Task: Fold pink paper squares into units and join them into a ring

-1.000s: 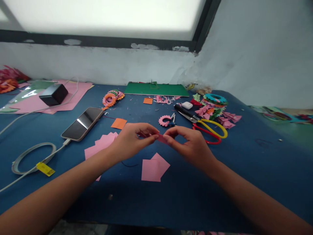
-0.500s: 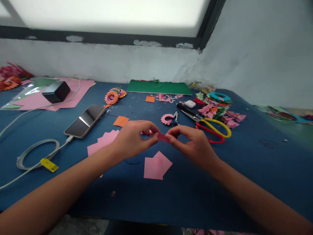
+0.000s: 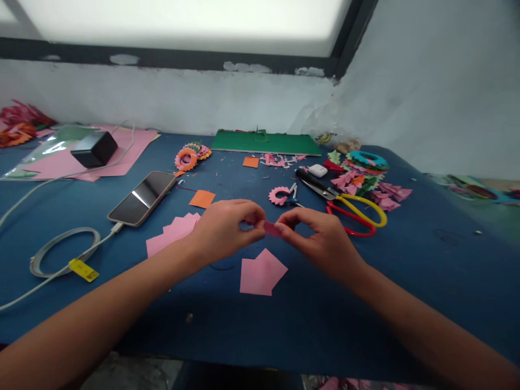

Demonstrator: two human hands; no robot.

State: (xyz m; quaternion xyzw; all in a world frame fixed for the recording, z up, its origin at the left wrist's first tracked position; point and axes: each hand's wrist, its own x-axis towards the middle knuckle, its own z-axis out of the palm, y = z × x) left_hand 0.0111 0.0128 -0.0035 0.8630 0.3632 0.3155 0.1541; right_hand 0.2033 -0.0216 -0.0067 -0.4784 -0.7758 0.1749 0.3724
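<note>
Between my two hands is a small folded piece of pink paper (image 3: 272,228), held up above the table. My left hand (image 3: 229,225) pinches its left end with thumb and fingers. The right end is pinched by my right hand (image 3: 320,238). Below them lie overlapping pink paper squares (image 3: 262,273). More pink squares (image 3: 173,234) are fanned out beside my left wrist, partly covered by the forearm. Just beyond the hands sits a pink C-shaped ring of folded pieces (image 3: 278,196).
Scissors (image 3: 345,203) with red and yellow handles lie to the right, near a white case (image 3: 318,170) and a pile of folded paper pieces (image 3: 363,176). At left are a phone (image 3: 142,199), its cable (image 3: 65,238) and a black box (image 3: 95,149). A green board (image 3: 266,142) rests by the wall.
The hands keep the same pinch on the pink paper, with only slight finger movement. The whole view has shifted a little.
</note>
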